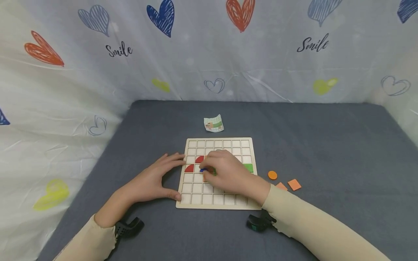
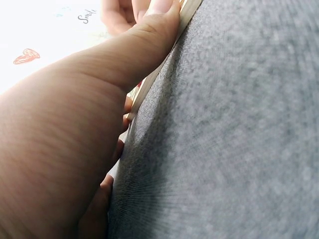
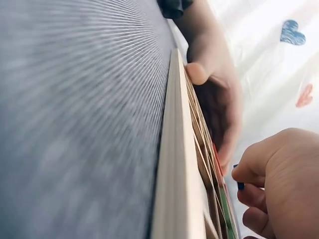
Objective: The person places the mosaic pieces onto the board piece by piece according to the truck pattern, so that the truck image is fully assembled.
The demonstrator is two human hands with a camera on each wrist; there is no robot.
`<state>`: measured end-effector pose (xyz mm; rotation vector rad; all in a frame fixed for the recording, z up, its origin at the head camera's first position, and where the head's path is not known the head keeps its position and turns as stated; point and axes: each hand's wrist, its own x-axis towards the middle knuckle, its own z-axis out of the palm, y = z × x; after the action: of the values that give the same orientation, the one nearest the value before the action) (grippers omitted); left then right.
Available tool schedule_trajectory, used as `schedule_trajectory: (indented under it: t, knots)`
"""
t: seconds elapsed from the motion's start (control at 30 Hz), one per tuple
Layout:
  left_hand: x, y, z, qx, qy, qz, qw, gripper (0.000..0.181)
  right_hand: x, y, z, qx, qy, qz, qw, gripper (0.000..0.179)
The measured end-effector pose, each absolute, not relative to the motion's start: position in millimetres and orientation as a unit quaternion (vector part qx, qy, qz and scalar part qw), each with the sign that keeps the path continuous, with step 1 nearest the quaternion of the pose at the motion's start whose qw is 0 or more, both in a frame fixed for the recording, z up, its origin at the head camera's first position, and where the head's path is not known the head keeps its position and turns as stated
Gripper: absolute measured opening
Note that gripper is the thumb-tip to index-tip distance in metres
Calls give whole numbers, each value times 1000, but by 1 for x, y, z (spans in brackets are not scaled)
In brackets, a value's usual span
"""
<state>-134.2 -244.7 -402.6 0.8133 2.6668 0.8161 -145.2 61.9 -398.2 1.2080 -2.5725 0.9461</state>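
Note:
A pale wooden grid board [image 1: 191,199] lies on the grey cloth. My left hand [image 1: 153,179] rests at its left edge, fingers spread, with thumb and fingertips touching the rim. Over the middle of the board my right hand [image 1: 230,174] pinches a small blue piece [image 3: 240,185] between thumb and fingers. Two red quarter-round pieces [image 1: 189,168] sit in cells left of that hand. A green piece [image 1: 249,168] fills a cell near the right rim. Orange and green bits show partly beneath the right hand, which hides the cells there.
To the board's right lie an orange disc [image 1: 272,175], an orange square [image 1: 294,185] and another orange piece [image 1: 281,186] partly covered by the right sleeve. Behind the board is a small curled picture card [image 1: 213,123]. A printed curtain [image 1: 189,54] hangs at the table's back edge.

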Motion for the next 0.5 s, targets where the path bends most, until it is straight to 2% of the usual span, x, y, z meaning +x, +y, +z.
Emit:
schedule_trajectory:
  t: [0.5]
  knots:
    - [-136, -246, -406, 285, 910, 278, 116, 110, -157, 43, -409, 404, -859, 303, 83, 19]
